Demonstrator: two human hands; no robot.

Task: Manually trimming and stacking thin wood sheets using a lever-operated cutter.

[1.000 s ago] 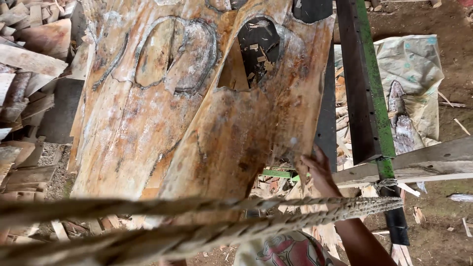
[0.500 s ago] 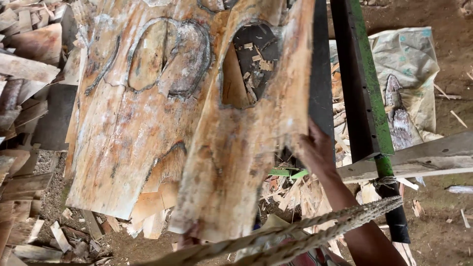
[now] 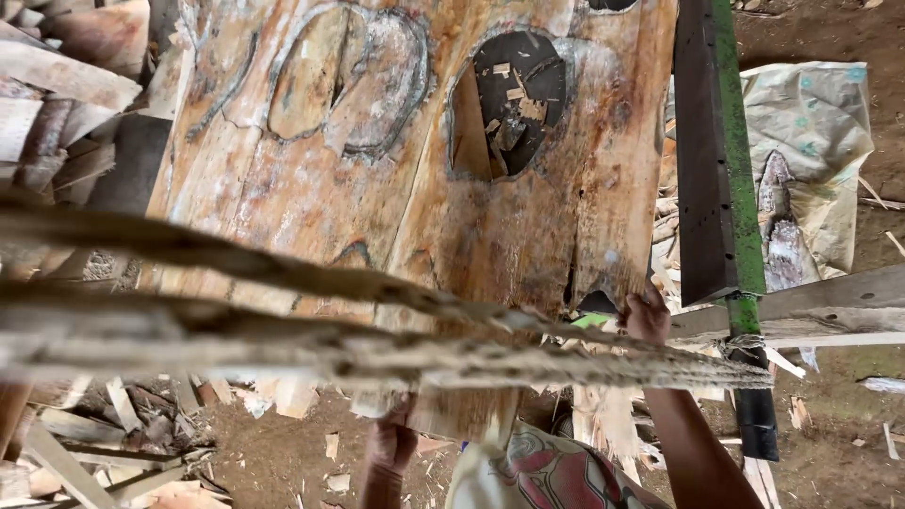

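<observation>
A broad sheet of rough orange-brown wood veneer (image 3: pixel 377 188) with dark knot holes fills the view in front of me. My right hand (image 3: pixel 647 316) grips its lower right edge. Gripping the sheet's bottom edge from below, near the middle, is my left hand (image 3: pixel 391 443). A thin strip of the same veneer (image 3: pixel 396 349), seen edge-on and blurred, crosses the view just in front of the camera.
A dark blade on a green bar (image 3: pixel 721 188) stands at the right, above a grey wooden beam (image 3: pixel 830 306). A pale sack (image 3: pixel 815 141) lies on the dirt floor beyond. Stacked veneer scraps (image 3: pixel 57 113) pile at the left; chips litter the ground.
The sheet has shifted right and closer. The blurred strip in front of the camera has risen from the bottom of the view to the middle. My left hand has come into view.
</observation>
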